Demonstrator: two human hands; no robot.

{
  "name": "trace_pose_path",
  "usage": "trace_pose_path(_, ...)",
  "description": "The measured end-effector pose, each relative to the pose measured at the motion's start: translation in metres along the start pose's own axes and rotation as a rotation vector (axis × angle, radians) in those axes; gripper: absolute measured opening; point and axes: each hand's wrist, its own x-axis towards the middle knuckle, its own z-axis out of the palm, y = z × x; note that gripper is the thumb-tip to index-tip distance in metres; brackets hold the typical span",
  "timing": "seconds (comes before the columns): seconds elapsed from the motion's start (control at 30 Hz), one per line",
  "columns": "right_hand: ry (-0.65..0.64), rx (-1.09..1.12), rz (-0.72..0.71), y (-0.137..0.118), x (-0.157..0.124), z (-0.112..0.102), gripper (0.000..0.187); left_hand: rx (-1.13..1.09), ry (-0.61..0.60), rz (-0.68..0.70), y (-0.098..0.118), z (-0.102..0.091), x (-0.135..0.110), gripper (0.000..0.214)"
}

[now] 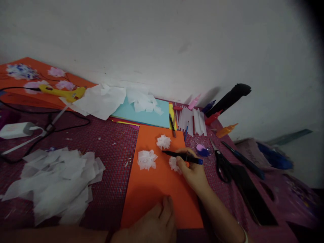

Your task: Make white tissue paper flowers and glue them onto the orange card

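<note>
An orange sheet of paper (154,189) lies in front of me with three white crumpled paper flowers on it: a left flower (147,159), a top flower (163,142) and a right flower (174,164). My right hand (193,170) grips a black marker pen (181,156) with a blue end. The pen's tip points left, at or just above the orange paper between the flowers. My right hand partly covers the right flower. Flat on the lower part of the sheet rests my left hand (157,221), its fingers stretched out and holding nothing.
White tissue pieces (60,182) are heaped at left. Behind are a yellow glue gun (63,92), cables, blue paper (144,114) and another marker (172,125). At right lie a paint palette (201,149), scissors (220,162), a dark blue cutter-like tool (244,160) and paint tubes (226,130).
</note>
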Motion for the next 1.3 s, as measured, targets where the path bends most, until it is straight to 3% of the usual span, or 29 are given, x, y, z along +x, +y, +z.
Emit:
trace_pose_path(0.5, 0.003, 0.003, 0.000, -0.001, 0.001, 0.001, 0.010, 0.005, -0.004, 0.005, -0.001, 0.000, 0.001, 0.023)
trace_pose_path(0.7, -0.008, 0.019, -0.010, 0.000, 0.000, 0.001, 0.009, -0.020, -0.041, 0.005, -0.004, -0.008, 0.001, 0.025)
trace_pose_path(1.0, -0.037, 0.046, -0.016, -0.008, -0.001, 0.003, 0.005, -0.116, -0.027, -0.091, -0.001, -0.012, 0.006, 0.023)
trace_pose_path(1.2, -0.001, 0.023, -0.049, -0.007, 0.000, 0.005, 0.005, -0.280, -0.221, -0.123, -0.034, -0.046, -0.005, 0.012)
trace_pose_path(1.3, 0.004, 0.027, -0.028, -0.009, 0.000, 0.006, 0.006, -0.288, -0.287, -0.145, -0.059, -0.049, -0.021, 0.013)
